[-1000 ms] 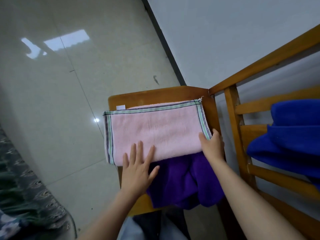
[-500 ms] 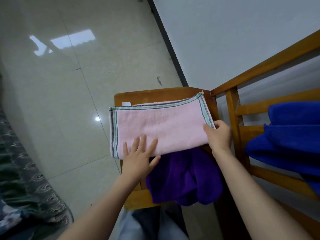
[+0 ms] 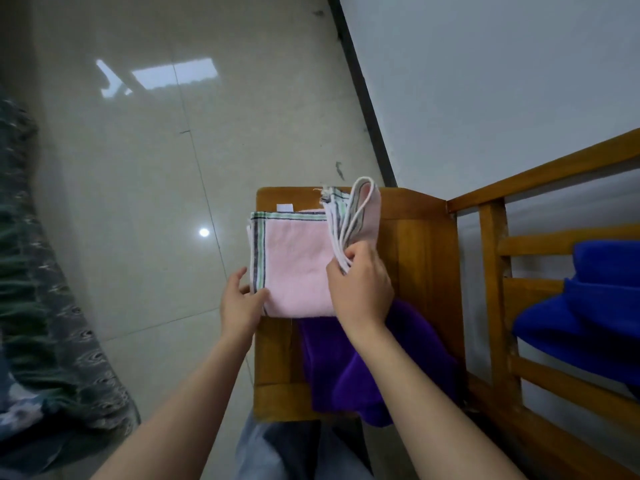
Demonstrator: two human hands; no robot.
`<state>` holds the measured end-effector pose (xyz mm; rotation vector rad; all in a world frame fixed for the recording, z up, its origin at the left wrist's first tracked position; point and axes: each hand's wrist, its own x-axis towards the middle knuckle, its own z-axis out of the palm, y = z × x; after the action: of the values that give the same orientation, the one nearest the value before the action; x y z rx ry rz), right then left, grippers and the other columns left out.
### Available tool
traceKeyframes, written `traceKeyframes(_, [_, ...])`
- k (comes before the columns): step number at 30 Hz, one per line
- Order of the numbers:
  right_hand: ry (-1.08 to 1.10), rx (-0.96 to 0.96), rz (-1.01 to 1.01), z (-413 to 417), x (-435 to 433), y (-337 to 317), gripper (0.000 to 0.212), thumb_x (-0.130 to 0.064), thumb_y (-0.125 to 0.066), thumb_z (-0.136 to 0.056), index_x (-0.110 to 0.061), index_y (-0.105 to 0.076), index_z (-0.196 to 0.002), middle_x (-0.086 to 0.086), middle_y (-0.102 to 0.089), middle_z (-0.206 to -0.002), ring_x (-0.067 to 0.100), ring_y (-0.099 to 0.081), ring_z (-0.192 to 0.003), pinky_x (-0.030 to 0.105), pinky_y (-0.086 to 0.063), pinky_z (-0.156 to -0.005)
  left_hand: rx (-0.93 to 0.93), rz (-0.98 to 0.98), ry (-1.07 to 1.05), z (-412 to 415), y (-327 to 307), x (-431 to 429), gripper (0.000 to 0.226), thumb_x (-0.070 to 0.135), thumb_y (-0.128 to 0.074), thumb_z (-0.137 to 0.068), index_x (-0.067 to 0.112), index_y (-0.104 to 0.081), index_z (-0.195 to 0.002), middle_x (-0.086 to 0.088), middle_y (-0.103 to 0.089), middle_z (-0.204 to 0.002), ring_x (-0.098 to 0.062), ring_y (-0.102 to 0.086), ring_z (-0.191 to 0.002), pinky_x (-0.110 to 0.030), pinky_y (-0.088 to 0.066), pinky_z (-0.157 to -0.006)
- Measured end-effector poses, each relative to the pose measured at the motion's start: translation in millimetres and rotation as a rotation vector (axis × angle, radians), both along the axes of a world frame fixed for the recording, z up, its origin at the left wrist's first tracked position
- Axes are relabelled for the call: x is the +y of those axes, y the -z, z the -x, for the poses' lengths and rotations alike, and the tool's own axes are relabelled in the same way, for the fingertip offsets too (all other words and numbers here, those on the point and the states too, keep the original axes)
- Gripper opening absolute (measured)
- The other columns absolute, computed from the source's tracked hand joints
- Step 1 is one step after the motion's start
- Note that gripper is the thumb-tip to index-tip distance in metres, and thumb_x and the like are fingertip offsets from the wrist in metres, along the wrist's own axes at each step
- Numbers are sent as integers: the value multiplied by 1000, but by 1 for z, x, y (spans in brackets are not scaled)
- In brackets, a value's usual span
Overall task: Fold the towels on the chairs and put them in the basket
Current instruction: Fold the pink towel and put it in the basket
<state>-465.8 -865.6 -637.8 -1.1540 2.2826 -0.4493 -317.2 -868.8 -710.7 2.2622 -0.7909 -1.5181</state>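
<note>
A pink towel [image 3: 294,265] with green and dark striped edges lies on the wooden chair seat [image 3: 415,244]. My right hand [image 3: 360,289] grips its right end, which stands lifted and bent over toward the left. My left hand [image 3: 242,303] pinches the towel's near left corner at the seat's edge. A purple towel [image 3: 349,368] lies crumpled on the near part of the seat, partly under the pink one. A blue towel [image 3: 595,303] hangs over the slatted chair back on the right. No basket is in view.
The wooden chair back [image 3: 498,306] rises to the right, against a white wall [image 3: 485,81]. Glossy floor tiles [image 3: 138,202] stretch to the left. A dark patterned cloth [image 3: 45,323] lies at the far left. My trouser legs show below the seat.
My right hand has lifted the pink towel's right end and carried it leftward over the rest. My left hand slid from the towel's lower middle to its near left corner.
</note>
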Motion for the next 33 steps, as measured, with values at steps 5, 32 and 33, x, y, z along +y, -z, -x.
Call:
traceKeyframes(5, [-140,-207,-115,-38,-5,10,14,-26,-57,-88,-23,-44,-83,-8,-49,-84,8,-47,-76,14,-30,-51,16,-33,-39,-5,4,-3,65,7,-62,-84,16,-33,-142,-19,-52,-129,-33,-54,-111,-36,-49,-79])
traceKeyframes(32, [-430,-210,13,-48,-4,42,33,-20,-39,-99,-10,-54,-126,9,-54,-134,20,-44,-127,35,-31,-110,107,-37,-95,-25,2,-8,29,27,-32,-99,20,-59,-108,-9,-61,-112,-27,-55,-108,-38,-46,-86])
traceKeyframes(33, [-441,-110,49,-41,-6,45,35,-19,-40,-98,-9,-53,-129,10,-47,-140,24,-36,-135,36,-22,-113,-43,25,-2,-22,3,-9,35,29,-31,-100,17,-50,-127,-10,-51,-132,-26,-44,-125,-39,-36,-100])
